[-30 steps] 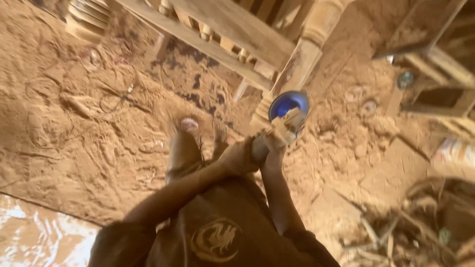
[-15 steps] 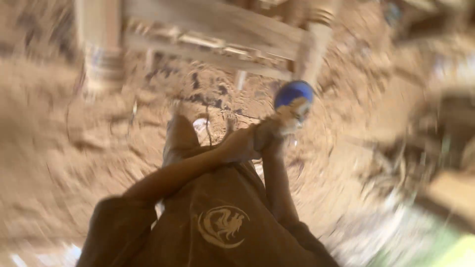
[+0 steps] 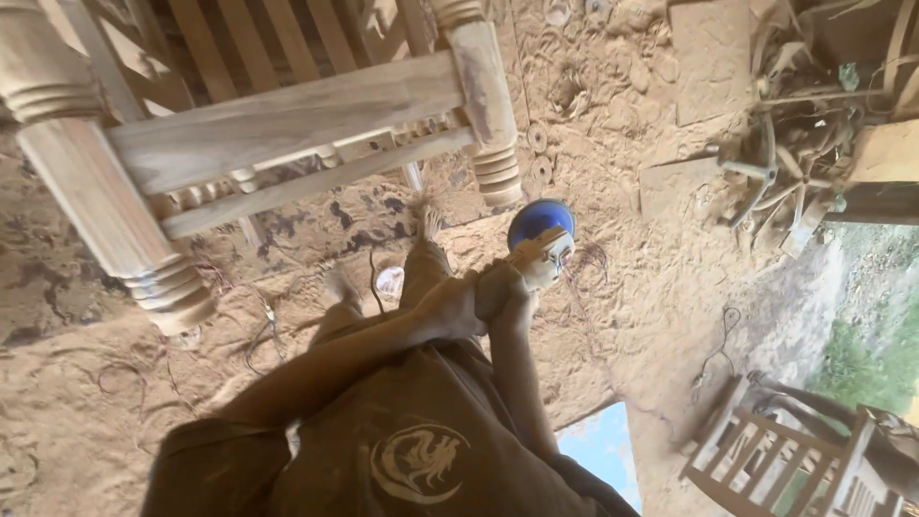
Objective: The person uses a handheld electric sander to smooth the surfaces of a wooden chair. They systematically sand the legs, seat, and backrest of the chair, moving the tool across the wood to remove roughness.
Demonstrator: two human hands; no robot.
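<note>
Both hands (image 3: 479, 302) meet in front of the body, gripping a dusty tool (image 3: 542, 251) whose blue disc (image 3: 538, 218) points toward the turned wooden leg (image 3: 488, 115).

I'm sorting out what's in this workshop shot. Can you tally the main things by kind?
Hands: 2, left hand and right hand, both gripping the tool
Dusty power tool with a blue disc: 1
Unfinished wooden furniture frame: 1
Turned wooden legs on that frame: 2, near and far
Slatted wooden chair: 1
Scrap heap: 1
Total: 8
</note>
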